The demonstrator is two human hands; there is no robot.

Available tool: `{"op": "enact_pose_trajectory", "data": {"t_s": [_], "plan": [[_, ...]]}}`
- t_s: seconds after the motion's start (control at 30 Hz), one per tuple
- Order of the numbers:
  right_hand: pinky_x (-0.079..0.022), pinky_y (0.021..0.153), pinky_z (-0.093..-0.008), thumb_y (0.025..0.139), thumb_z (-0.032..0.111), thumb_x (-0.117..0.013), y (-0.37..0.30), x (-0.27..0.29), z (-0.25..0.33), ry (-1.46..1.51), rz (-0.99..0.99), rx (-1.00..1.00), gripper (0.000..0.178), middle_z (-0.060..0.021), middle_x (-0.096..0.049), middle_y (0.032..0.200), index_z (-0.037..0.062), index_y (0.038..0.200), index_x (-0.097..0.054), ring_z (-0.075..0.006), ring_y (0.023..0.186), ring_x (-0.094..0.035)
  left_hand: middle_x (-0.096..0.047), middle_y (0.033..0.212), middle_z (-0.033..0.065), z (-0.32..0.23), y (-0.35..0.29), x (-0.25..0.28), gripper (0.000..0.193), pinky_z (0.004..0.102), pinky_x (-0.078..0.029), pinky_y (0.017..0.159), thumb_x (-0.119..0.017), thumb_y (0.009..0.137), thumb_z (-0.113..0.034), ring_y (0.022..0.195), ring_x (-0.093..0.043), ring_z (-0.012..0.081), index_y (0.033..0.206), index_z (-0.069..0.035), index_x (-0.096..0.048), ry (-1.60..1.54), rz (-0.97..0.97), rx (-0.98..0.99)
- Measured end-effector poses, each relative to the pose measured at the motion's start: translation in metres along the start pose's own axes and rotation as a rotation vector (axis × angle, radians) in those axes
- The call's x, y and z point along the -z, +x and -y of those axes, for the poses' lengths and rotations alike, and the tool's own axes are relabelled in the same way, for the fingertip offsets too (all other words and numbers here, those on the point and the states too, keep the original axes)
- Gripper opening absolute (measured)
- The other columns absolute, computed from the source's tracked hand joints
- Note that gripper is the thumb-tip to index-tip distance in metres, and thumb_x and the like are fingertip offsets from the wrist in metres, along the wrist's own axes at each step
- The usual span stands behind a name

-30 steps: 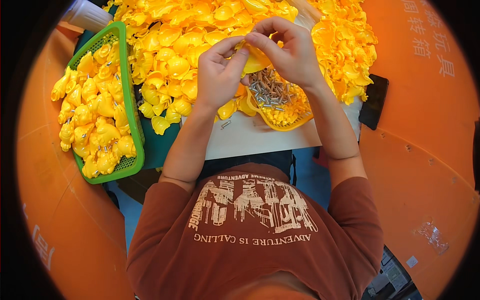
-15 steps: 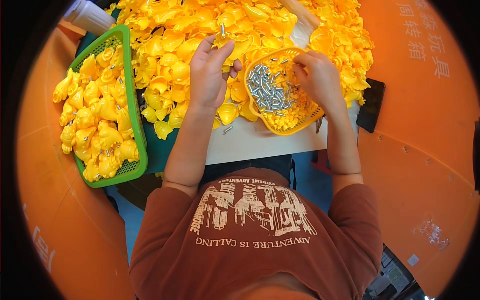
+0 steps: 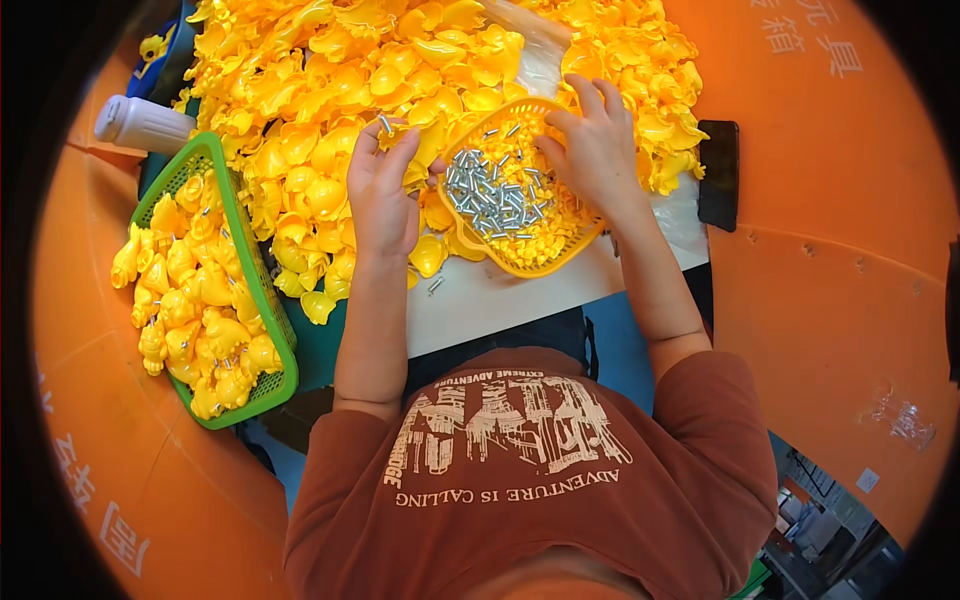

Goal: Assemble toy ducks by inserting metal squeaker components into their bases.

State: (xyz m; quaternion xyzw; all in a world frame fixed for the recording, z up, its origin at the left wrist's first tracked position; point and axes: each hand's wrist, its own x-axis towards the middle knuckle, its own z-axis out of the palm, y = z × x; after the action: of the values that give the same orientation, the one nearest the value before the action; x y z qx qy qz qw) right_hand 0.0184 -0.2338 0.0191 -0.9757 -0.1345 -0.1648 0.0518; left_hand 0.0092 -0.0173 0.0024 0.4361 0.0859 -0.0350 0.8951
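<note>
On my far left, an orange panel (image 3: 215, 480) runs alongside the work. A white bottle (image 3: 150, 124) stands near the back end of a green basket (image 3: 287, 360), which is heaped with glossy yellow figures (image 3: 190, 290); bits of silver show among them. To the right of that basket, a broad pile of yellow shells (image 3: 310, 110) spreads across the back of the table (image 3: 490, 308).

My left hand (image 3: 385, 205) is raised in front of the pile, thumb and fingers closed on a yellow piece (image 3: 416, 172), partly hidden by my grip. A silver pin (image 3: 385, 125) sticks up at a tilt by those fingertips. Just right of my left forearm, a loose pin (image 3: 436, 286) lies on the white tabletop.

Next comes a yellow basket (image 3: 530, 270), with silver pins (image 3: 490, 200) gathered toward its left and small yellow bits (image 3: 548, 243) around and under them. My right hand (image 3: 590, 145) hangs over its right side, fingers bent and loosely parted, with gaps showing between them. A clear plastic bag (image 3: 535, 52) lies behind, among the shells. Farther right, a dark phone (image 3: 719, 176) rests near another orange panel (image 3: 820, 330).
</note>
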Motion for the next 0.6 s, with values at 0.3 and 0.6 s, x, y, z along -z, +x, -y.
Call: {"op": "enact_pose_trajectory", "data": {"t_s": [0.3,0.6], "plan": [[-0.05,0.072,-0.0295,0.075,0.002,-0.067,-0.001,0.023,0.012,0.863,0.019,-0.151,0.011,-0.0107,-0.065,0.088,0.0014,0.086,-0.067,-0.0243,0.08,-0.063,-0.054,0.088,0.0065,0.006,-0.005,-0.006,0.019,0.0229,-0.05,0.051,-0.06,0.084,-0.004,0.064,-0.057,0.0118,0.098,-0.003,-0.047,0.166,-0.006,-0.107],[-0.047,0.064,-0.0199,0.081,-0.001,-0.063,0.014,0.013,0.051,1.056,-0.092,-0.043,0.008,-0.0042,-0.063,0.079,-0.004,0.089,-0.062,-0.0079,0.069,-0.058,-0.059,0.087,0.0099,0.008,-0.009,-0.014,0.025,0.0202,-0.046,0.049,-0.062,0.082,-0.001,0.06,-0.061,0.0134,0.099,-0.004,-0.044,0.203,0.042,-0.136]]}}
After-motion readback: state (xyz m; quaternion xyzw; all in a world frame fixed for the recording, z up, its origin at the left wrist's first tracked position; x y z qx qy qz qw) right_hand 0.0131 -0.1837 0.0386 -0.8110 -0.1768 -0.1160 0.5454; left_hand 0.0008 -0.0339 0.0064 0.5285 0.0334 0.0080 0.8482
